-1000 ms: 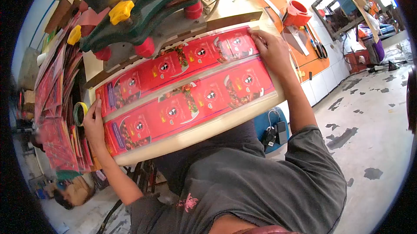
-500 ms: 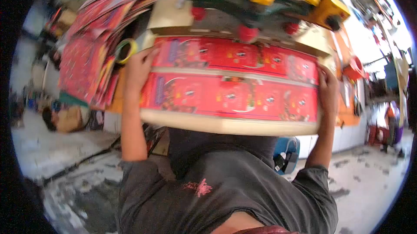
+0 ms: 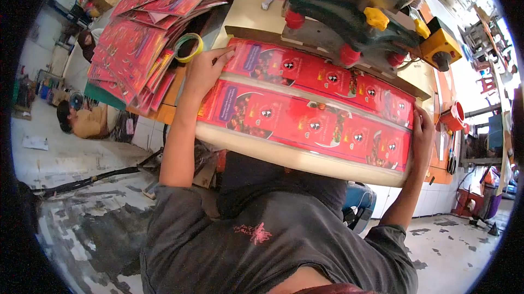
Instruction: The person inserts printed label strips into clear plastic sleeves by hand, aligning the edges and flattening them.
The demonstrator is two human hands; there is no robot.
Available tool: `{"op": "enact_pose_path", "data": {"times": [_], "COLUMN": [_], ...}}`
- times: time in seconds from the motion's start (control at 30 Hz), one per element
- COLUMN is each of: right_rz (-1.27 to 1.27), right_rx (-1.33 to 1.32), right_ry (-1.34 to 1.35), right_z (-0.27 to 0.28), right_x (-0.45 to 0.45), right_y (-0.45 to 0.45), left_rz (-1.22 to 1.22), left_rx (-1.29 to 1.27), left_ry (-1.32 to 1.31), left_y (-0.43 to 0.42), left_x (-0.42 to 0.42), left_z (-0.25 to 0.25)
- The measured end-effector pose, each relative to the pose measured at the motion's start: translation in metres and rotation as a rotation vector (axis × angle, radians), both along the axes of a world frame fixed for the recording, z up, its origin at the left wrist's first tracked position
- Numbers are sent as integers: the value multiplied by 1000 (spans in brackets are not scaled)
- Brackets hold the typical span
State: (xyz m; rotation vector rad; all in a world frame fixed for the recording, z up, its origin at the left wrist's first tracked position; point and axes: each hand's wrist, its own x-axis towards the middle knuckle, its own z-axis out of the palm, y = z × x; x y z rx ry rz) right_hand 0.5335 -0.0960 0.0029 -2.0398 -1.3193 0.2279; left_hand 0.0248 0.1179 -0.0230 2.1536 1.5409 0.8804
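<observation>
A red printed sheet (image 3: 295, 122) with two rows of food pictures and round logos lies across a cream board (image 3: 273, 149) in front of me. It slants slightly down to the right and looks glossy. My left hand (image 3: 210, 70) holds its upper left corner, fingers closed at the edge. At the opposite end, my right hand (image 3: 422, 136) has its fingers closed on the right edge. Just beyond the sheet's far edge runs a metal bar (image 3: 322, 51) of a machine. Above that is a dark green machine arm (image 3: 338, 18) with yellow and red knobs.
Many similar red sheets (image 3: 131, 48) are piled at the left. A roll of yellow tape (image 3: 188, 47) stands beside them. On the right are a yellow control box (image 3: 441, 46) with a black knob, a red container (image 3: 452, 115) and scissors (image 3: 451, 160). Another person (image 3: 87, 117) sits at far left.
The view has turned, so sheet, machine and pile appear shifted and more tilted, and the picture is sharper. Both hands stay at the sheet's two ends.
</observation>
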Motion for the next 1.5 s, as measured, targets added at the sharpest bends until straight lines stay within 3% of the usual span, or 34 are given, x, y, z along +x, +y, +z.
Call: {"op": "enact_pose_path", "data": {"times": [0.13,0.2,0.27,0.5,1.0,1.13,1.5], "right_rz": [-17,-20,-46,-116,-130,-102,-64], "right_rx": [8,26,47,-1,7,50,28], "right_ry": [-39,98,-33,-164,-198,-64,-56], "right_z": [-8,-13,-11,-13,-17,-15,-5], "right_x": [4,12,10,13,14,11,0], "right_y": [1,-1,-4,-4,-4,-4,-2], "left_rz": [7,-11,-95,6,14,-30,-16], "left_rx": [-43,-22,-51,-142,-177,-126,-14], "left_ry": [16,74,-72,29,22,11,-11], "left_y": [-5,2,-5,-8,-4,-3,-6], "left_x": [-1,-2,3,8,5,5,4], "left_z": [6,2,9,19,17,13,11]}}
